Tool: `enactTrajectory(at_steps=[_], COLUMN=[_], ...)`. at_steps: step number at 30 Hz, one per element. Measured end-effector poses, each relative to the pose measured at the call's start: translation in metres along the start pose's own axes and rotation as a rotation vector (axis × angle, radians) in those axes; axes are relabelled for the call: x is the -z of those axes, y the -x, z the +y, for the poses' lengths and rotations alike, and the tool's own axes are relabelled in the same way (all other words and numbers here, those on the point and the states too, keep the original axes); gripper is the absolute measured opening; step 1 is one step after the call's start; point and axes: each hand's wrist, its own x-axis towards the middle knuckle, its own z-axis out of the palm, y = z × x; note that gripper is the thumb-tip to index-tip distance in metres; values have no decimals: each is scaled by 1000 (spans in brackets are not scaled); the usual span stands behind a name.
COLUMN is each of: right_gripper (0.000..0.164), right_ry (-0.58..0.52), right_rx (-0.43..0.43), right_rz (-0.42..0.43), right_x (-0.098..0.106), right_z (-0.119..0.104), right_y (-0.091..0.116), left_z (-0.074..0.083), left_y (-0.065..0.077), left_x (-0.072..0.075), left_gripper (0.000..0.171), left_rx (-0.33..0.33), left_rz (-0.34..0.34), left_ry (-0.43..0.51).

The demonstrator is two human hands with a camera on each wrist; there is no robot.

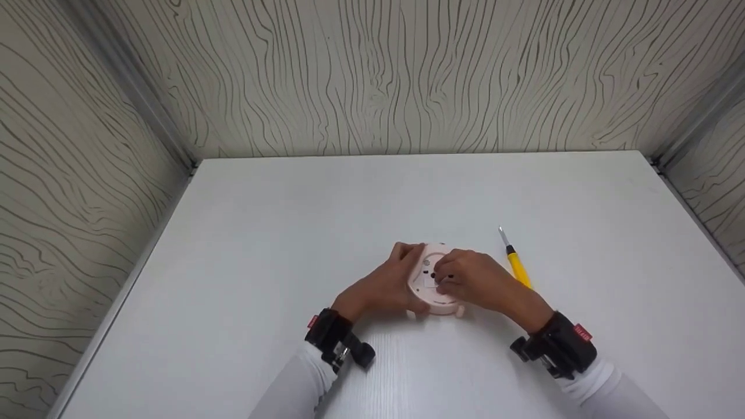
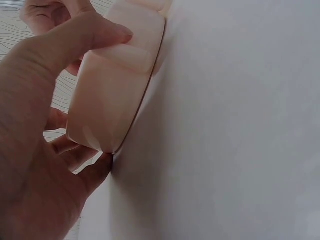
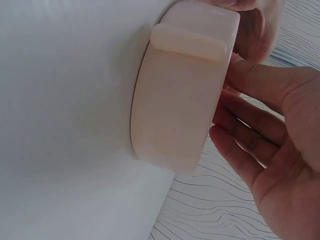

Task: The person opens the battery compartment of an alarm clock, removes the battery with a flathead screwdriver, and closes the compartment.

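Note:
A pale pink round clock [image 1: 430, 295] lies face down on the white table, its back with small black knobs turned up and two stubby feet toward me. My left hand [image 1: 387, 285] grips its left side, thumb at the near edge and fingers round the far side. Over the back, my right hand [image 1: 477, 279] has thumb and fingers drawn together, pinching a small part; the fingers hide it and I cannot tell its kind. Both wrist views show the clock's smooth side wall [image 2: 107, 100] and a foot [image 3: 187, 42] close up.
To the right of the clock lies a screwdriver [image 1: 518, 265] with a yellow and black handle, its shaft pointing away; the right forearm overlaps the handle's near end. The white table [image 1: 302, 209] meets wood-patterned panels [image 1: 372, 75] at the back and sides.

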Motion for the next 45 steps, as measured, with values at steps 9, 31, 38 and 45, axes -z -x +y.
enactTrajectory(at_steps=[9,31,38,45], right_gripper=[14,6,7,14], right_ry=[42,203,293,433], right_rx=[-20,104,150,235], right_rz=[25,62,97,116], right_x=[-3,-6,-9,-11], right_z=[-5,-13,-12,-10], right_y=[0,2,4,8], left_z=[0,-1,-1,1], left_y=[1,2,1,1], left_x=[-1,0,-1,-1], left_gripper=[114,112,113,113], left_rx=[12,-2,-8,-1], left_rz=[0,13,14,16], left_ry=[14,11,21,8])
